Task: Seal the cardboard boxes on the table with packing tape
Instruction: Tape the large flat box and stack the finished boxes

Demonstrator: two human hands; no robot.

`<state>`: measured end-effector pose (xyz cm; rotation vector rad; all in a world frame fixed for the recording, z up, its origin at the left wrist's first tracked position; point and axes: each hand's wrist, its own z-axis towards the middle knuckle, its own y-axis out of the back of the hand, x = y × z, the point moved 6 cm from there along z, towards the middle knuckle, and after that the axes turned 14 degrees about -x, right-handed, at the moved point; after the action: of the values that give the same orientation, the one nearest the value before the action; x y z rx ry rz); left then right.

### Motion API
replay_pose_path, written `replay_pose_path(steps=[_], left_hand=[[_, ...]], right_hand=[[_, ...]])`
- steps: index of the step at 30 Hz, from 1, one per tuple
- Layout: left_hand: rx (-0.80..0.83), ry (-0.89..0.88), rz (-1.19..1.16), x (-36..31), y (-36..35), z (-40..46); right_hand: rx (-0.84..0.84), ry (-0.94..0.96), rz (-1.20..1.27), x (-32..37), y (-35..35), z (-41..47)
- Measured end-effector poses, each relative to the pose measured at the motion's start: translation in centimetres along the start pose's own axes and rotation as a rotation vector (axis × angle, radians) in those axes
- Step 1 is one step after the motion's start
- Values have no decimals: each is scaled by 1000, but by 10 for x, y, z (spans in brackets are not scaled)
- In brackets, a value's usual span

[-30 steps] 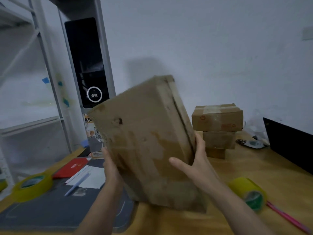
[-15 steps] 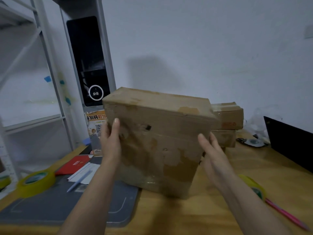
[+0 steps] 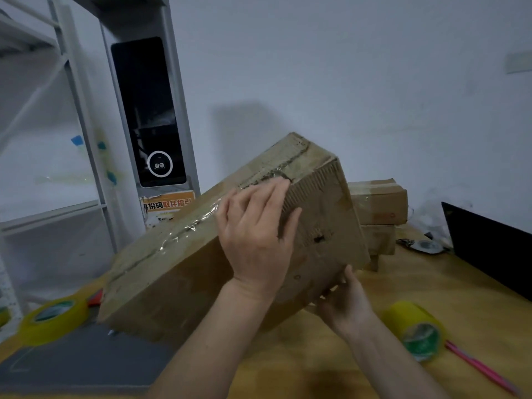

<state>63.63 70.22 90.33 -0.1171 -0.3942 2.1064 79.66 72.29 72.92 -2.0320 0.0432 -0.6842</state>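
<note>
We find the worn cardboard box (image 3: pixel 201 254) tilted above the wooden table (image 3: pixel 417 286), our left hand (image 3: pixel 256 234) lying with straight fingers over its taped top seam, our right hand (image 3: pixel 345 303) cupping its lower corner at five o'clock, yellow tape rolls at four (image 3: pixel 417 329) and eight o'clock (image 3: pixel 53 318).

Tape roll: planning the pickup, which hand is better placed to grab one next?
Probably right. The right hand grips the tilted box at its lower corner, with a yellow tape roll lying close beside it. The left hand rests on the box top; the other roll sits past the box's far end.
</note>
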Motion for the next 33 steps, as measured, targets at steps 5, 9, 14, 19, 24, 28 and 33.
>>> replay_pose_path(steps=[5, 9, 14, 19, 24, 28, 33], left_hand=[[-16, -146, -123, -35, 1, -5], [73, -187, -152, -52, 4, -7], [437, -158, -308, -60, 1, 0], [994, -86, 302, -37, -17, -8], [999, -74, 223, -22, -34, -28], [1021, -95, 164, -16, -41, -69], [881, -148, 127, -17, -42, -87]], right_hand=[[53, -83, 108, -9, 5, 11], [17, -80, 30, -17, 8, 13], [-71, -70, -57, -35, 24, 23], [-29, -41, -69, -29, 15, 24], [-65, 237, -79, 17, 7, 9], [-27, 752, -309, 79, -3, -47], [27, 760, -619, 80, 0, -50]])
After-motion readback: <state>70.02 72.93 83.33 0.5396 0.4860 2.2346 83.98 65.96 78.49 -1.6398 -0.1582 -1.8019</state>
